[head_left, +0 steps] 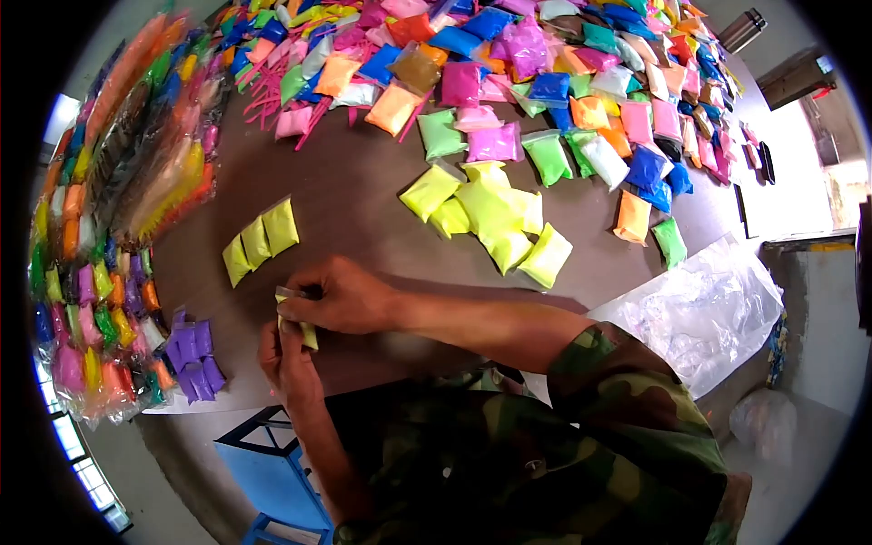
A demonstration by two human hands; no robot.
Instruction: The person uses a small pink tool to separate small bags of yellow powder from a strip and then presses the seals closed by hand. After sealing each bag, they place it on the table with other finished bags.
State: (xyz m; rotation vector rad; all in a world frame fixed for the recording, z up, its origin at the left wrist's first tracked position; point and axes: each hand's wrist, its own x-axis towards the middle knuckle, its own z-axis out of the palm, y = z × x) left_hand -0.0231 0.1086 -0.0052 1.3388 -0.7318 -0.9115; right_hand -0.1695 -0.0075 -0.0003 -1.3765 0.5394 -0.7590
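Observation:
Near the table's front edge, a small yellow packet point(311, 337) with a clear plastic end is between my two hands, mostly hidden by fingers. My left hand point(289, 359) is closed on it from below. From above, my right hand point(343, 298) pinches its clear end. Just beyond my hands, a row of yellow packets point(257, 238) lies side by side on the brown table point(345, 200). To the right is a loose pile of yellow packets point(495, 213). Purple packets point(193, 354) lie left of my hands.
A heap of many-coloured packets point(527, 45) covers the back of the table. Clear bags of coloured packets point(100, 309) line the left side. At the right edge lies a clear plastic bag point(699, 309). A blue stool point(272, 477) stands below the front edge.

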